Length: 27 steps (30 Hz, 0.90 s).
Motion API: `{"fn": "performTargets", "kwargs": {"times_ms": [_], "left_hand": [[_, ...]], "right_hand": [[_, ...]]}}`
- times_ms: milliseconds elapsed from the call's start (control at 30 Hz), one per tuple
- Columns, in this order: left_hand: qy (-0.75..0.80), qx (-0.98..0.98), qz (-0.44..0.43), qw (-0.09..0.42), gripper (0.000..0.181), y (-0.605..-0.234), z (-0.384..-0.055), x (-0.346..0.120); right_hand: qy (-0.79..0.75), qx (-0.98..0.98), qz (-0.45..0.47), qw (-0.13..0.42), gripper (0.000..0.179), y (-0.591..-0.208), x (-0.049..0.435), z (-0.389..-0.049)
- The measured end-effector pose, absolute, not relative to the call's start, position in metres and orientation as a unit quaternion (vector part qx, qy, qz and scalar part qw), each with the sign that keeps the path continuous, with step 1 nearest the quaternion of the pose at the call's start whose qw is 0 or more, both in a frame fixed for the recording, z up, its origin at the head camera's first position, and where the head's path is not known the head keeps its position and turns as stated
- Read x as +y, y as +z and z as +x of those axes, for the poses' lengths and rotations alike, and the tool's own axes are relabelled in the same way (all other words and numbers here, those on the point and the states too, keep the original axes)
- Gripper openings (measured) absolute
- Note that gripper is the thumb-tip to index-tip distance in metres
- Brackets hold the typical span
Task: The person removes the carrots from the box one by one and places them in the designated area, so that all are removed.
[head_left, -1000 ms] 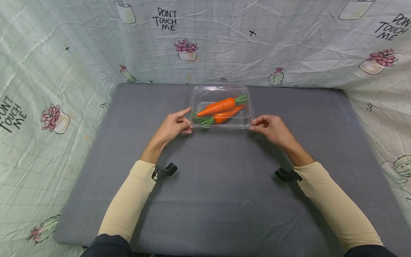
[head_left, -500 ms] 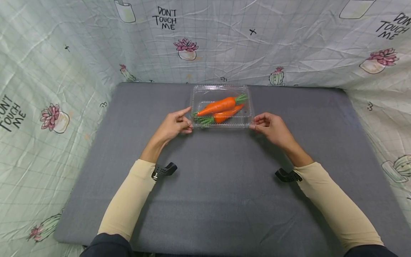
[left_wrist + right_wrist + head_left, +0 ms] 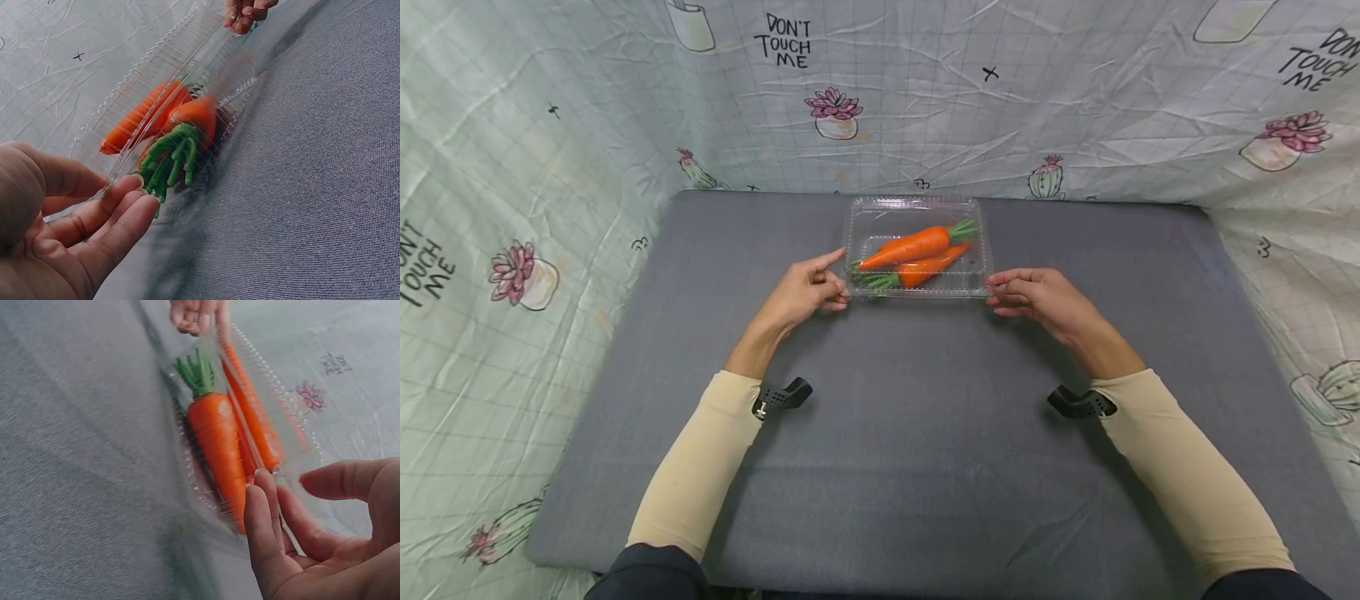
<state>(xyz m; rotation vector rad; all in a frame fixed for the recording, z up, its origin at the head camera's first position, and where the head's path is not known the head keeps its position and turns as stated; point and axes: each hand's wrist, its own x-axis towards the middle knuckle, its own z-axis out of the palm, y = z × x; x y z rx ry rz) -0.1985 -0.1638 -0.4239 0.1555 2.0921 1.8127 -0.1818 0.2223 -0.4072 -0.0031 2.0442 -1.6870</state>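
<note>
A clear plastic clamshell container lies with its lid down near the back of the table. Inside are two orange carrots with green tops, the rear carrot and the front carrot, pointing opposite ways. My left hand pinches the container's front left corner, its index finger stretched along the side. In the left wrist view, the thumb and fingers meet at the rim. At the front right corner, my right hand has its fingertips against the edge; the right wrist view shows the thumb apart from the fingers.
The table is covered in grey cloth. A printed sheet with cactus and pot drawings hangs behind it and along both sides. Black wrist bands show at both sleeves.
My right hand has loosened its pinch on the container's corner, its fingers straightening and the wrist shifting slightly right. My left hand and the container have stayed in place.
</note>
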Motion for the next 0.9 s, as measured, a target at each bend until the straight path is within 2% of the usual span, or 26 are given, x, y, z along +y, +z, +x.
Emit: {"fn": "performTargets", "kwargs": {"times_ms": [200,700,900], "left_hand": [[0.635,0.748,0.056,0.183,0.065,-0.4203,-0.1966,-0.1644],[0.637,0.746,0.059,0.183,0.065,-0.4231,-0.1982,-0.1648],[0.643,0.741,0.066,0.18,0.064,-0.4254,-0.1981,-0.1653]], "right_hand": [[-0.624,0.738,0.024,0.254,0.05,-0.4044,0.2207,-0.186],[-0.705,0.651,0.062,0.276,0.03,-0.4049,0.2191,-0.1889],[-0.71,0.647,0.064,0.269,0.03,-0.4076,0.2188,-0.1895]]}}
